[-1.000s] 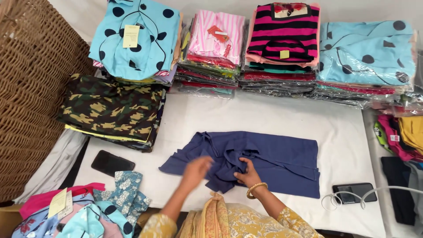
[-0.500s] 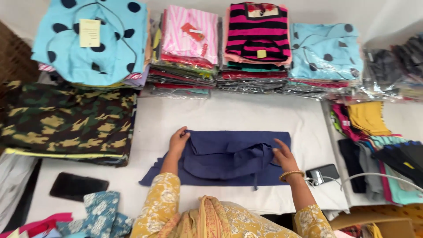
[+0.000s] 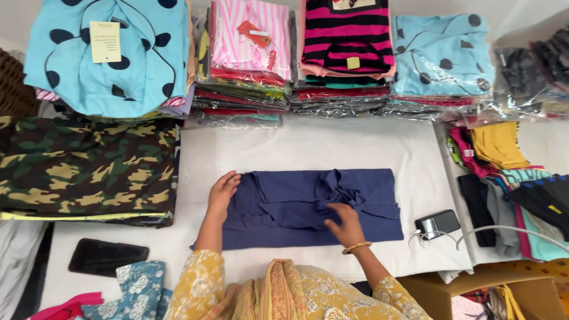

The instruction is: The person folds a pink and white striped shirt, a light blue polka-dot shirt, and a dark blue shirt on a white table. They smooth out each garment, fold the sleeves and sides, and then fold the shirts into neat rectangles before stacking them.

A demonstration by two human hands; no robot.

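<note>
Navy garment [image 3: 308, 207] lies mid-counter [image 3: 320, 145], partly folded into a rectangle, its middle bunched. Left hand [image 3: 223, 192] presses its left edge flat, fingers loosely spread; right hand [image 3: 345, 224] rests on the lower right, fingers splayed, holding nothing. Smoothing and further folds look left. 1 phone [image 3: 106, 256] lies near the front-left corner.

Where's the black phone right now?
In the head view, the black phone lies low on the left of the white table, below the camouflage stack and left of the left hand.

Bright, even light, soft shadows (mild glare on plastic wraps), sharp focus.
</note>
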